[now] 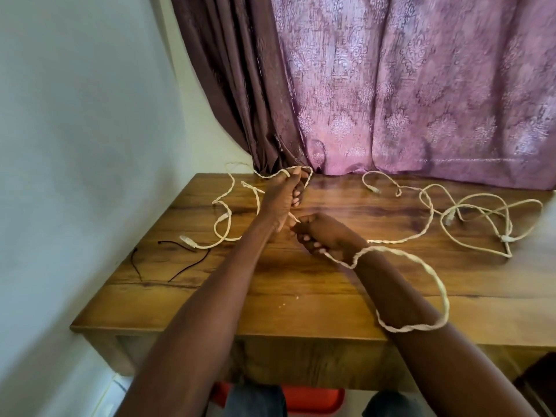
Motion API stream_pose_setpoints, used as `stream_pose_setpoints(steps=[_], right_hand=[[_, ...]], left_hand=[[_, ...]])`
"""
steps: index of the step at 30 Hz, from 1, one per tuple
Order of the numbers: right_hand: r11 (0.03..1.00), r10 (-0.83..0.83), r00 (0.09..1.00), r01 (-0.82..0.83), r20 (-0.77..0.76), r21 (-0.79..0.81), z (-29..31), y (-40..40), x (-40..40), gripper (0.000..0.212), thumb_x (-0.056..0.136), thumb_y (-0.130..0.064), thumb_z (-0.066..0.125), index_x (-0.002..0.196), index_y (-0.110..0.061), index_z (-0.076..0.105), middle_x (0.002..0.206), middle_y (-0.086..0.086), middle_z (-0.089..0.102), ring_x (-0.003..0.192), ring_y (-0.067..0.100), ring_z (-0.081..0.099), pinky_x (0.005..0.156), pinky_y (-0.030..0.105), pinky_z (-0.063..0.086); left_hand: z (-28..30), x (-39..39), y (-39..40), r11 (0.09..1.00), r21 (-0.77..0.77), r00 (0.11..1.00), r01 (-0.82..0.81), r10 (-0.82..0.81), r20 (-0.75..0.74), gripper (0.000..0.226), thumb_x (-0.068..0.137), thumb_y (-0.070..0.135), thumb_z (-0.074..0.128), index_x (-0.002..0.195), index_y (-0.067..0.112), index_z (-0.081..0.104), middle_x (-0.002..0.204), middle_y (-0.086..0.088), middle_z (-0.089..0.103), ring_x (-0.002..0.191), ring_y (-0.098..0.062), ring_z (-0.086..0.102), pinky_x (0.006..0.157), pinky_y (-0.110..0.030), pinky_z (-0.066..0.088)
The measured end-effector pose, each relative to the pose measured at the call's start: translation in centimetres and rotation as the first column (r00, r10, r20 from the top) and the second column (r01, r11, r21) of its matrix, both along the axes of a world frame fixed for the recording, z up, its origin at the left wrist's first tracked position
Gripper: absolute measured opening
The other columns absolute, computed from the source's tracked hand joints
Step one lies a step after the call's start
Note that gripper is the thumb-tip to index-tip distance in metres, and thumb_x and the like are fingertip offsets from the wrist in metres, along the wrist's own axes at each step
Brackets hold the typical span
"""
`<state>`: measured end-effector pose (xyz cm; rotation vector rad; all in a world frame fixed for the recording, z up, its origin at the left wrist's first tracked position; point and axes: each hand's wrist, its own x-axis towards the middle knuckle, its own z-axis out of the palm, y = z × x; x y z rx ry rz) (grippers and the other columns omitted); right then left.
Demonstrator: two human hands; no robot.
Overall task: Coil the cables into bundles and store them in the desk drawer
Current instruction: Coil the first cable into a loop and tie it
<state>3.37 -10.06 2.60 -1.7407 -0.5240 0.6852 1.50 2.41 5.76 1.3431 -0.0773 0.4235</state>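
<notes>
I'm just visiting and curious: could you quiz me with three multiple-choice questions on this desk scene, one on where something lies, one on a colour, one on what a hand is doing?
1. Where do the thin black cords lie on the desk?
A. near its left edge
B. near its right edge
C. in its middle

2. What colour is the curtain?
A. green
B. purple
C. yellow

3. What is the left hand doing?
A. lying flat
B. gripping the cream cable
C. pulling the curtain

Answers:
1 A, they lie near the wall side.
2 B, patterned purple cloth hangs behind the desk.
3 B, its fingers curl round the cable, as do those of the right hand.
</notes>
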Motion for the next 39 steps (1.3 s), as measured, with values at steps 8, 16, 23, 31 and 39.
stream_pose_setpoints(steps=[8,16,23,31,39], right_hand=[[0.983,0.009,0.918,0.065,0.397,-0.172,1.6,-2.8,1.7,0.016,0.099,-0.012,0.055,0.094,0.0,0.063,0.061,0.004,0.051,0.044,0.012,0.042,0.043,0.021,0.031],[0.854,0.425,-0.203,0.412,0.882,-0.317,1.7,-2.7,4.0,0.014,0.095,-0.015,0.057,0.105,-0.01,0.065,0.085,0.012,0.067,0.066,0.034,0.067,0.05,0.032,0.035],[0.751,0.304,-0.139,0.643,0.942,-0.147,2.7,-2.0,4.6,0.025,0.097,-0.022,0.048,0.113,-0.006,0.06,0.105,0.017,0.069,0.096,0.038,0.067,0.082,0.046,0.048],[0.601,0.162,0.283,0.731,0.945,-0.322,1.8,1.1,1.6,0.037,0.099,-0.009,0.042,0.136,-0.003,0.043,0.117,0.018,0.066,0.103,0.039,0.066,0.075,0.04,0.049],[0.766,0.266,0.265,0.526,0.927,-0.371,1.7,2.3,-1.4,0.041,0.104,-0.039,0.038,0.131,-0.008,0.039,0.112,0.014,0.068,0.093,0.037,0.067,0.063,0.039,0.039]], left_hand=[[-2.2,0.5,1.8,0.838,0.516,0.977,-0.178,0.213,-0.009,0.022,0.106,0.019,0.039,0.103,0.008,0.058,0.073,-0.002,0.057,0.064,-0.008,0.053,0.06,-0.016,0.043],[-3.2,0.9,2.0,0.476,0.876,0.934,-0.076,0.341,-0.104,0.032,0.106,0.036,0.035,0.1,0.013,0.056,0.095,-0.005,0.058,0.086,-0.021,0.053,0.073,-0.034,0.037],[-1.3,-0.9,3.1,0.84,0.303,0.798,0.45,-0.226,-0.559,0.062,0.099,0.055,0.041,0.079,0.002,0.067,0.041,0.002,0.035,0.031,-0.008,0.024,0.037,-0.017,0.019],[0.3,-3.7,0.8,0.671,-0.295,0.706,0.68,-0.708,0.02,0.042,0.097,0.026,0.039,0.074,0.005,0.067,0.034,0.005,0.039,0.028,-0.007,0.038,0.036,-0.018,0.035],[4.3,-3.8,-0.1,0.802,-0.496,0.93,0.333,-0.195,0.31,0.03,0.087,0.011,0.058,0.111,-0.008,0.06,0.078,-0.01,0.074,0.088,-0.023,0.072,0.102,-0.034,0.05]])
